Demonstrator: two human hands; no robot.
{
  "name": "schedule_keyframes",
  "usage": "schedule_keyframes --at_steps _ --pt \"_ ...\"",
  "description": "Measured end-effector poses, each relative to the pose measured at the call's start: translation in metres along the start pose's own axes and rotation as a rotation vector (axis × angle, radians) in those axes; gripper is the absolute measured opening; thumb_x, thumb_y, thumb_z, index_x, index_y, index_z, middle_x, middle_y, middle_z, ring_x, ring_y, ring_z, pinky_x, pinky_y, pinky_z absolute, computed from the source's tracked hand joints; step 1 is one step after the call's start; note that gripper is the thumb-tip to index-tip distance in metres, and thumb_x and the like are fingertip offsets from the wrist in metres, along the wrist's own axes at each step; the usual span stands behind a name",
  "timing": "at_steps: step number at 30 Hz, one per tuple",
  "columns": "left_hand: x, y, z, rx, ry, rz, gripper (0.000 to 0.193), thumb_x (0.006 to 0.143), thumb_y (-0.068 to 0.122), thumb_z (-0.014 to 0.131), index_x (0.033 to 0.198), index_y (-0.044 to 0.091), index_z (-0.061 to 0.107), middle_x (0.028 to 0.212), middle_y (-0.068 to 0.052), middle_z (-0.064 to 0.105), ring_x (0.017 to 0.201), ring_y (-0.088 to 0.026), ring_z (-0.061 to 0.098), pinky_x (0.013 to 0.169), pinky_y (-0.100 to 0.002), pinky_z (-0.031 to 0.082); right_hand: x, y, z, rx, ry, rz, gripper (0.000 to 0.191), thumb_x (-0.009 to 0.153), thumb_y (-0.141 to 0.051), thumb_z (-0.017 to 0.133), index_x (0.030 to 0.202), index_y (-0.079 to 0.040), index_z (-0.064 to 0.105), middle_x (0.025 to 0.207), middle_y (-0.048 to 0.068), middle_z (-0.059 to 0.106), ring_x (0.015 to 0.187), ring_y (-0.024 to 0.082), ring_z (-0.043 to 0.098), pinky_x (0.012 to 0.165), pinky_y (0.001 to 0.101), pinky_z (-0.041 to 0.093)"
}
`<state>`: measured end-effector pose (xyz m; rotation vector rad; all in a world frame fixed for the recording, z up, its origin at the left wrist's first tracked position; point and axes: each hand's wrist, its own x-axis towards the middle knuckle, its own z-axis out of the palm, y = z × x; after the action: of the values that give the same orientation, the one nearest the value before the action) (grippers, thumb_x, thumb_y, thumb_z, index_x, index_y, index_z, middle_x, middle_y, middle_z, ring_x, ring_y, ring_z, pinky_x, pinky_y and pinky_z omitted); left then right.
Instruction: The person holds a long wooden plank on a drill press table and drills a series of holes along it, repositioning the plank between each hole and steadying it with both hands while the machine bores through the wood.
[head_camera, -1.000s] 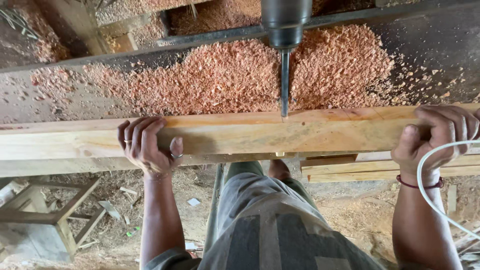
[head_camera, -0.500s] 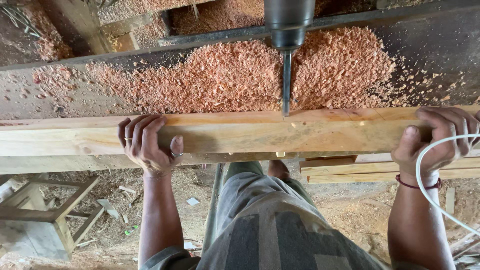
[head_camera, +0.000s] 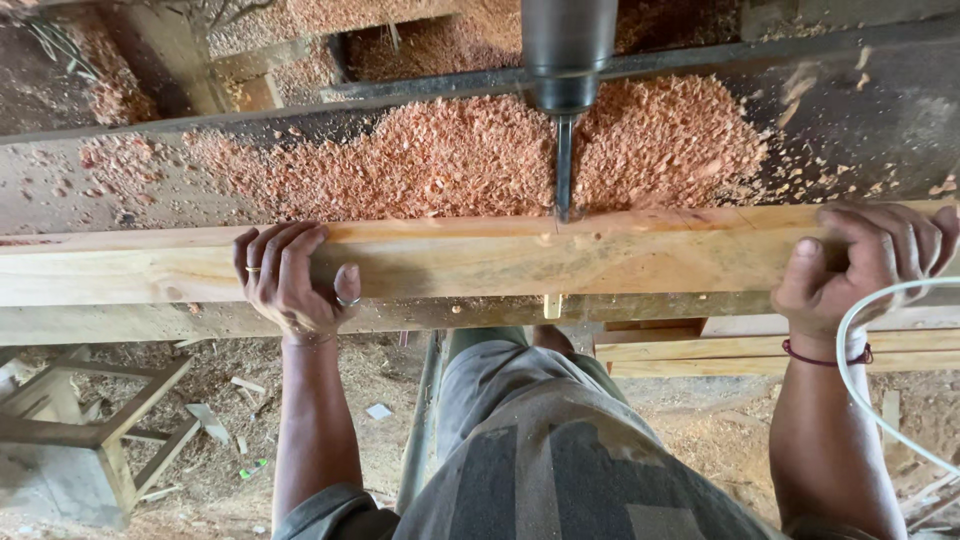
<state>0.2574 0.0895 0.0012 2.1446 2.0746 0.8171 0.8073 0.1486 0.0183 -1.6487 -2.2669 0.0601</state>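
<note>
Head view: plank (head_camera: 480, 255), pale, lying crosswise on the table (head_camera: 880, 120), near edge toward you. Your left hand (head_camera: 290, 280), grip wrapped over the plank's near edge, fingers on top, thumb on the front face. Your right hand (head_camera: 865, 265), grip curled over the plank's right end, beside a white cord (head_camera: 850, 375). Drill bit (head_camera: 563, 165), vertical, tip touching the plank's far edge. Reddish shavings (head_camera: 440, 155) heaped behind. Step judged: boring under way; next calls for holding the plank steady under the bit. Stool (head_camera: 90, 430) on floor, lower left.
</note>
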Motion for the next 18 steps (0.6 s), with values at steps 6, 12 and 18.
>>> schedule_keyframes --at_steps 6,12,18 --pt "0.004 -0.005 0.001 0.043 0.009 -0.013 0.054 0.109 0.057 0.047 0.101 0.009 0.07 0.102 -0.011 0.076 0.098 -0.028 0.073 0.101 -0.049 0.051 0.016 0.004 0.002 0.035 0.012 0.022 0.034 0.111 -0.04 0.055 0.101 -0.01 0.067 0.108 0.008 0.073 0.106 0.026 0.067 0.125 0.0457 0.035" --pt "-0.002 -0.008 -0.003 0.044 -0.089 -0.022 0.065 0.105 0.07 0.04 0.107 0.01 0.066 0.107 -0.012 0.072 0.1 -0.029 0.068 0.103 -0.051 0.047 0.016 0.01 0.003 0.025 0.023 -0.005 0.035 0.113 -0.042 0.053 0.103 -0.013 0.069 0.106 0.006 0.074 0.101 0.022 0.067 0.123 0.0412 0.036" --pt "-0.015 -0.006 -0.027 0.111 -0.32 0.102 0.093 0.084 0.091 0.036 0.123 0.01 0.056 0.12 -0.015 0.061 0.114 -0.032 0.059 0.107 -0.056 0.041 -0.012 -0.006 -0.01 -0.024 -0.027 0.092 0.034 0.109 -0.043 0.054 0.101 -0.012 0.068 0.11 0.005 0.074 0.109 0.022 0.066 0.127 0.0426 0.033"
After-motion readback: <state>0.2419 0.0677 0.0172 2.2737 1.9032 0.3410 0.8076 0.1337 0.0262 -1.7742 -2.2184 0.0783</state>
